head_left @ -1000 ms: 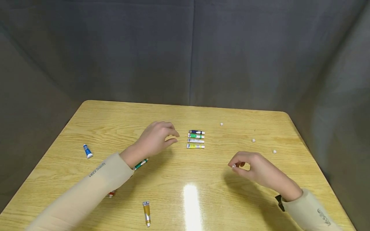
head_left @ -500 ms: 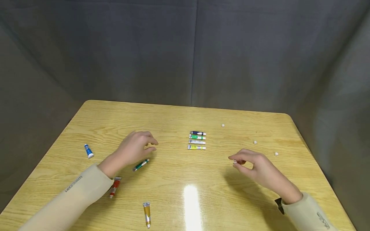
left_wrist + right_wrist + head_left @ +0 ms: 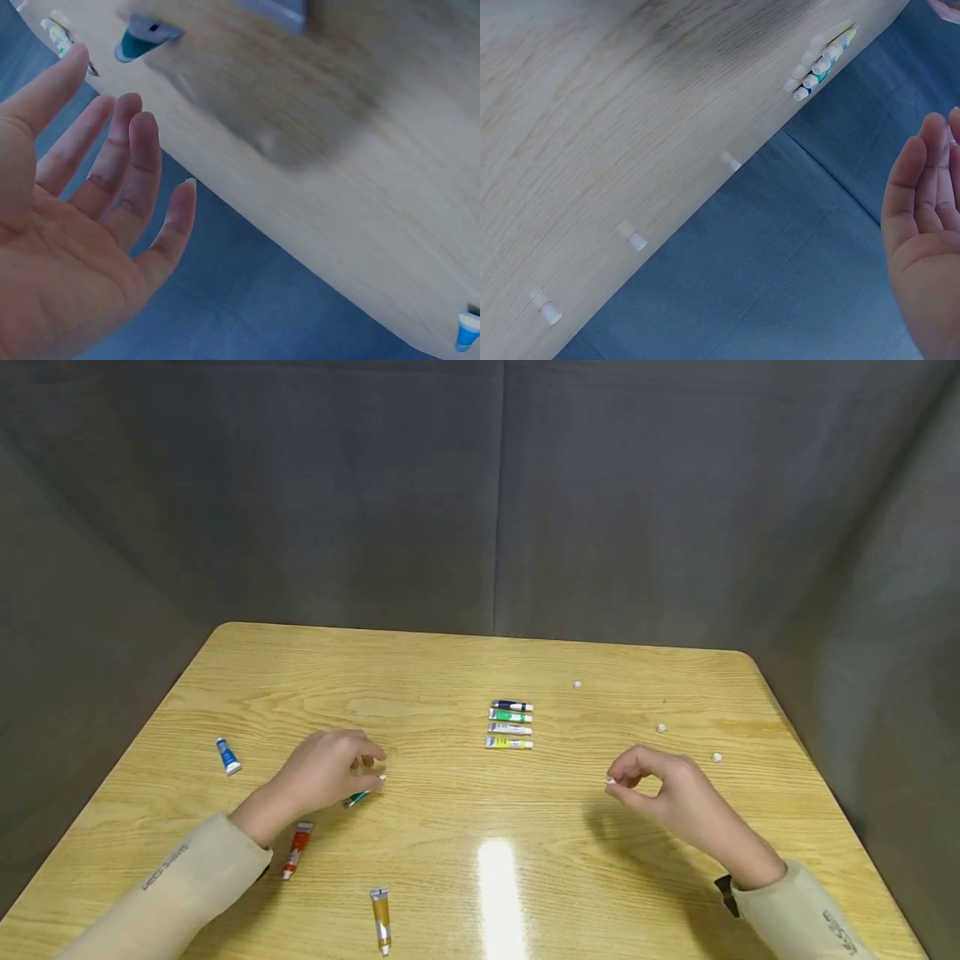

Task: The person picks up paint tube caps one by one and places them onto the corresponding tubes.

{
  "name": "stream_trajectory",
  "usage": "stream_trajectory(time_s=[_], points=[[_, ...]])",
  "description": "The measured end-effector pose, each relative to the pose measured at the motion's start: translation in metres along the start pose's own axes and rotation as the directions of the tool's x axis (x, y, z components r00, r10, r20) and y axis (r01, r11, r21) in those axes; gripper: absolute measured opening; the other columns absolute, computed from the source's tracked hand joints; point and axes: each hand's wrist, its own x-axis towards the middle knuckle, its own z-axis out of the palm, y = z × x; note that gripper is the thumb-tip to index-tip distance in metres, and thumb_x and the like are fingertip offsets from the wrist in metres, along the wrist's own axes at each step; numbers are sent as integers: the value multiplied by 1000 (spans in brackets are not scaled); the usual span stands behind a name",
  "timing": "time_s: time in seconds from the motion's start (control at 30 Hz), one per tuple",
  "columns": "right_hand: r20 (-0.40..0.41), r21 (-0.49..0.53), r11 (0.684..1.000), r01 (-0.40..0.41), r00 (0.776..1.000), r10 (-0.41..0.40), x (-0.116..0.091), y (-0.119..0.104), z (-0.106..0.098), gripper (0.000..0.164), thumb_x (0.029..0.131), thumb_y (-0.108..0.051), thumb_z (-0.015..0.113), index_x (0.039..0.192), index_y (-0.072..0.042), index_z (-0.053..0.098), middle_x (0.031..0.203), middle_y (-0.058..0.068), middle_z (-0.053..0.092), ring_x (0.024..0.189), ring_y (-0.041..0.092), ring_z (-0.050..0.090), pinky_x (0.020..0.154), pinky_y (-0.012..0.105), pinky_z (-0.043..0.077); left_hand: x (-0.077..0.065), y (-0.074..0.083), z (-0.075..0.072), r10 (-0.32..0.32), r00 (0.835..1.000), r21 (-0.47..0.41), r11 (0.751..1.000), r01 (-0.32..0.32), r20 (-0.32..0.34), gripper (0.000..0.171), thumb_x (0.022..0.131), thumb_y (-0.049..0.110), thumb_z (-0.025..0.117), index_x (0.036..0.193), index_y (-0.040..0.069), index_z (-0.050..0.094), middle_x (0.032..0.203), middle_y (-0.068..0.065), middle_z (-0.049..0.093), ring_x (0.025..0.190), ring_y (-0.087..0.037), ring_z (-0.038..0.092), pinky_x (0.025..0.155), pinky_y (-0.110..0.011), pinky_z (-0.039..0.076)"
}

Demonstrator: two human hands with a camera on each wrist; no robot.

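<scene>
My left hand (image 3: 330, 768) hovers over a dark green paint tube (image 3: 357, 798), partly hiding it in the head view. The left wrist view shows the fingers loosely bent and apart from the dark green tube. Thumb and forefinger of my right hand (image 3: 671, 789) pinch a small white cap (image 3: 610, 781) above the table. Between the hands, several paint tubes lie in a neat row: dark blue (image 3: 512, 705), light green (image 3: 511, 716), white (image 3: 510, 728) and yellow (image 3: 509, 743).
Three white caps lie at the right: a far one (image 3: 577, 685), a middle one (image 3: 662, 727) and a near one (image 3: 717, 757). A blue tube (image 3: 228, 757), a red tube (image 3: 297, 852) and an ochre tube (image 3: 381, 921) lie on the left half of the wooden table (image 3: 420, 852).
My left hand has moved left and nearer, away from the row, down to the dark green tube. The right hand stays almost in place with the white cap.
</scene>
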Motion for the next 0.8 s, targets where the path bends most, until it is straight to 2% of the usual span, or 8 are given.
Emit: stream_trajectory(time_s=[0.13,0.4,0.6,0.8], points=[[2,-8,1000,-1,1000,1,-1,1,-1,26,84,1,82,93,-22,73,86,-15,73,80,-4,63,71,15,53,-4,-2,3,-19,999,-16,1000,19,27,30,81,22,88,106,8,79,86,2,75,70,-2,62,61,-22,49],[31,26,1000,1,1000,-1,-2,4,-2,29,86,1,80,96,-25,75,91,-8,76,83,-3,64,74,20,56,-7,-5,9,-4,998,-23,1000,6,59,9,85,13,84,93,11,80,82,5,75,71,1,61,63,-22,51],[24,39,999,31,999,-32,-3,5,0,30,85,3,80,96,-24,75,92,-5,76,83,-2,64,75,21,57,-4,-2,10,1,1000,-13,1000,0,28,5,85,13,83,90,13,80,78,6,72,66,0,53,59,-20,45],[7,29,998,55,998,-55,-1,3,2,31,83,6,80,96,-22,76,93,-9,76,83,-1,65,74,19,56,1,7,5,50,998,-9,999,-50,-27,9,85,13,84,93,11,80,81,3,72,66,-1,56,57,-19,44]])
